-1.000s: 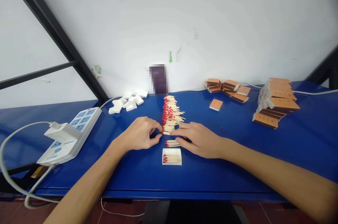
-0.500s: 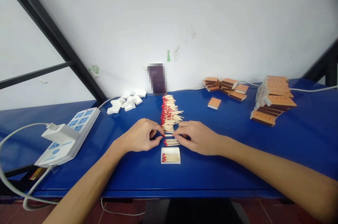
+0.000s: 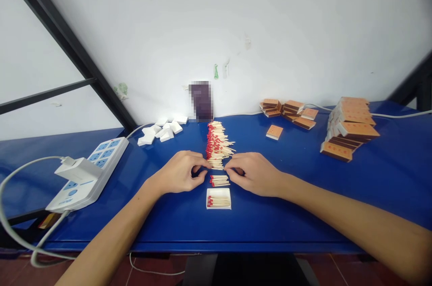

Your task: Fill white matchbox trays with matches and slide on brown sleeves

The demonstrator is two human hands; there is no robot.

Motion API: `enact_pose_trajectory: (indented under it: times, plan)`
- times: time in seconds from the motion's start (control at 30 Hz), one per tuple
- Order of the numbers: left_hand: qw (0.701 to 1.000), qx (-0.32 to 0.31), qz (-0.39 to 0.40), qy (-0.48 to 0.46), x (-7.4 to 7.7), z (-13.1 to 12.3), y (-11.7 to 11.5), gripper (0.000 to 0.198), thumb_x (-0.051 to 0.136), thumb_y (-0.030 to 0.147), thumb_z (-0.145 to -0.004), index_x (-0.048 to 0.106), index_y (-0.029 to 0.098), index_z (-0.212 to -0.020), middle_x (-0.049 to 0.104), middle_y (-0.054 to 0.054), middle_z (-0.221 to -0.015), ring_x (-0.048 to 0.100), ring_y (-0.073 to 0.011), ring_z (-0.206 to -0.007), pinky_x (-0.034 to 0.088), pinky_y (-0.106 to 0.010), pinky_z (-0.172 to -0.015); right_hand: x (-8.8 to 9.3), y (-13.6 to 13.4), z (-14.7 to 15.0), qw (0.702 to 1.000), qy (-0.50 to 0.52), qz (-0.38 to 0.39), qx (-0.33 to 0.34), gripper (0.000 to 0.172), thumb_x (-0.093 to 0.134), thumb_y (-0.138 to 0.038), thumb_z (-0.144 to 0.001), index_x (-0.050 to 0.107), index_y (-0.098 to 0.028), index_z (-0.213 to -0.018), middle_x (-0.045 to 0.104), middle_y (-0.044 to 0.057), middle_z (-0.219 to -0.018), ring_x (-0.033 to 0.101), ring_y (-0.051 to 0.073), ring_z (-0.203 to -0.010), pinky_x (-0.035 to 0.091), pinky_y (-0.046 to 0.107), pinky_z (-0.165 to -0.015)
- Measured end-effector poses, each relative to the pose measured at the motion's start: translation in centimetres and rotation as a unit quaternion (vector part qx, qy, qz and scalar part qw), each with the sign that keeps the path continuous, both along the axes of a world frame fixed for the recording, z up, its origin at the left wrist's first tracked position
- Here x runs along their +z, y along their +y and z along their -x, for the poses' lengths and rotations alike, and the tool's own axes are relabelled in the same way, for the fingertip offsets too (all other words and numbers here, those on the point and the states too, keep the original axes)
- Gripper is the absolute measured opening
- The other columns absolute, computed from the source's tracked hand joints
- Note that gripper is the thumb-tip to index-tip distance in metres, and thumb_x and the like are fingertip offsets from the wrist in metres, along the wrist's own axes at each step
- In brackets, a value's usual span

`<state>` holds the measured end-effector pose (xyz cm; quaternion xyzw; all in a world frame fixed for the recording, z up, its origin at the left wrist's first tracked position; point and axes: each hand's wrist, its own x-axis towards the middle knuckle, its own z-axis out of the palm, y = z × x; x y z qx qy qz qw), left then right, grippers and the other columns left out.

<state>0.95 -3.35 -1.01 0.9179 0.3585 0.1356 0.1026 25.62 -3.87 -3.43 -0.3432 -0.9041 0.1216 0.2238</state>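
Observation:
My left hand [image 3: 185,171] is at the red-headed end of the match pile [image 3: 216,146], its thumb and forefinger slightly apart with nothing between them. On the other side, my right hand [image 3: 253,173] has its fingertips beside the bare ends of the nearest matches. Thumb and forefinger curve towards each other there, and no match shows in them. A small row of matches [image 3: 220,181] lies just in front of the pile, heads to the left. Closest to me is a white matchbox tray [image 3: 218,190] with several matches in it.
White matchbox trays [image 3: 165,131] lie heaped at the back left. Orange matchbox sleeves [image 3: 293,106] lie at the back right, with a larger stack [image 3: 354,128] farther right. A power strip [image 3: 111,155] with a plugged-in charger [image 3: 79,171] and cables occupies the left side.
The single match held between both hands has been let go and now lies by the front row of matches. Both hands have drawn slightly apart, fingertips a little farther up the table.

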Motion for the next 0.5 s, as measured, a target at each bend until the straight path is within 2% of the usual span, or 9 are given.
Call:
enact_pose_trajectory:
  times: [0.23, 0.5]
  plan:
    - [0.999, -0.014, 0.021, 0.022, -0.17, -0.32, -0.05, 0.029, 0.056, 0.015, -0.083, 0.073, 0.022, -0.105, 0.063, 0.001, -0.075, 0.053, -0.0115, -0.062, 0.040, -0.024, -0.062, -0.40, 0.11, 0.10, 0.999, 0.015, 0.012, -0.033, 0.019, 0.056, -0.018, -0.087, 0.073, -0.019, -0.094, 0.066, -0.001, -0.070, 0.055, 0.012, -0.063, 0.035, 0.025, -0.064]
    - [0.999, -0.026, 0.037, 0.018, -0.23, -0.52, -0.29, 0.038, 0.054, 0.011, -0.081, 0.071, 0.023, -0.112, 0.063, 0.001, -0.073, 0.051, -0.0111, -0.059, 0.037, -0.024, -0.060, -0.46, 0.36, 0.19, 0.998, -0.009, 0.017, -0.058, 0.016, 0.059, -0.017, -0.082, 0.073, -0.020, -0.089, 0.063, -0.002, -0.069, 0.053, 0.012, -0.062, 0.032, 0.024, -0.061]
